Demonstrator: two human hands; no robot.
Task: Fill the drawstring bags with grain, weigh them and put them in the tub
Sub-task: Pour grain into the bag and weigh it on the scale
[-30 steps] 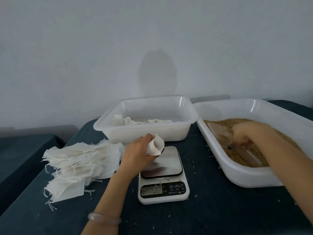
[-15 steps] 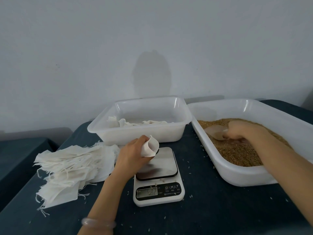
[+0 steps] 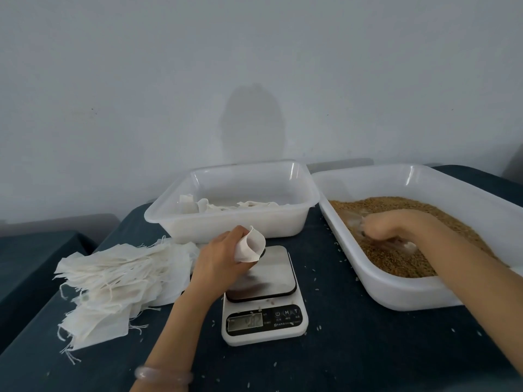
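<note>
While right hand point(image 3: 396, 226) grips scoop point(image 3: 354, 222), left hand point(image 3: 219, 260) holds bag point(image 3: 251, 248) over scale point(image 3: 266, 309).

- Your back wall point(image 3: 254, 66) is plain pale grey-white, matte, with a few tiny dark specks.
- A soft oval shadow point(image 3: 252, 123) sits on the wall at centre, just above the table's far edge.
- The light is dim, flat and cool, and the shadows are blurred at the edges.
- Your table point(image 3: 368, 357) has a dark blue-teal cloth and runs back to the wall.
- On your left is a second surface point(image 3: 34, 267) in the same dark cover. It looks lower.
- A grey ledge point(image 3: 56, 224) runs along the wall foot behind it.
- There's a dark shape point(image 3: 513, 162) at the far right edge. You can't tell what it is.
</note>
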